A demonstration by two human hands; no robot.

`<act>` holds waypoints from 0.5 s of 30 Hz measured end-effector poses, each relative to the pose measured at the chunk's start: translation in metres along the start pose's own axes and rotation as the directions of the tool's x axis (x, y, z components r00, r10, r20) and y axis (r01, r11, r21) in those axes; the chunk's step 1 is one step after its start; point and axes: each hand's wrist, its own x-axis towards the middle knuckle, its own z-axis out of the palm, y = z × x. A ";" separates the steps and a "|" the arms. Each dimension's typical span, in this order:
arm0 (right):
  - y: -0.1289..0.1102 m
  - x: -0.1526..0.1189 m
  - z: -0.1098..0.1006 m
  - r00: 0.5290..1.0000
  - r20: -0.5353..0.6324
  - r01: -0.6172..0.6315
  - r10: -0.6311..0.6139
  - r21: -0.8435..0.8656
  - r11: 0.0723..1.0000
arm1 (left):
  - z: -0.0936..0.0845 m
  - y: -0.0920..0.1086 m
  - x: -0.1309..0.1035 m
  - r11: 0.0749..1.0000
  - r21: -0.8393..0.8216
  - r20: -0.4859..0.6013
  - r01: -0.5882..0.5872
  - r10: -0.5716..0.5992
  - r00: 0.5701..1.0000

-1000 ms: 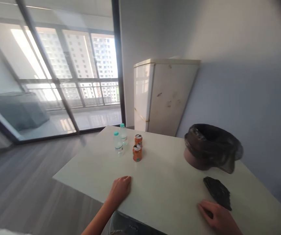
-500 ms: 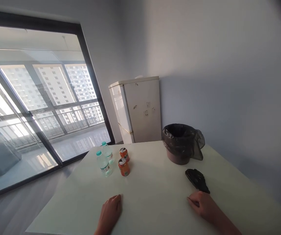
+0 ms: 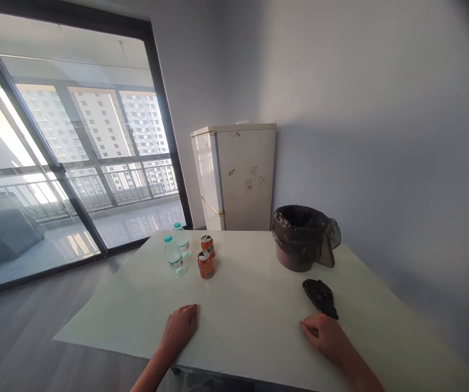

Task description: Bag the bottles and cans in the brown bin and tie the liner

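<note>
My left hand (image 3: 180, 325) rests on the white table with its fingers curled into a loose fist and nothing showing in it. Beyond it stand two clear plastic bottles with teal caps, a nearer bottle (image 3: 174, 258) and a farther bottle (image 3: 182, 242). Beside them are two orange drink cans, a front can (image 3: 205, 265) and a rear can (image 3: 207, 245), both upright with their tops showing. My right hand (image 3: 322, 336), also closed with nothing visible in it, lies just in front of a crumpled black plastic bag (image 3: 320, 296); whether they touch I cannot tell.
A brownish bin (image 3: 294, 259) lined with a black bag (image 3: 300, 235) stands at the table's (image 3: 242, 305) back right, near the wall. Behind the table is a white refrigerator (image 3: 246, 179). Sliding glass doors (image 3: 75, 163) are at the left. The table's front edge shows below my hands.
My view has shifted and levelled, so more of the table's front edge and my left forearm show. Both hands stay closed on the table; the bottles, cans, bin and bag keep their places.
</note>
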 end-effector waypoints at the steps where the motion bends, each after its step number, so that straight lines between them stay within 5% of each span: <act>1: 0.003 0.000 0.002 1.000 -0.006 0.014 -0.015 -0.017 1.000 | 0.002 -0.001 0.000 1.000 -0.015 -0.004 -0.004 0.004 1.000; 8: 0.008 -0.004 0.011 0.956 -0.217 0.173 -0.199 -0.131 0.976 | 0.007 -0.003 -0.002 0.998 -0.055 -0.049 -0.027 0.024 0.999; 11: 0.005 -0.008 0.007 0.899 -0.370 0.175 -0.233 -0.183 0.967 | 0.007 -0.003 -0.002 0.999 -0.048 -0.039 -0.025 0.023 0.999; 15: 0.003 -0.010 0.003 0.875 -0.416 0.172 -0.248 -0.212 0.962 | 0.009 -0.003 -0.001 1.000 -0.029 -0.017 0.000 0.000 1.000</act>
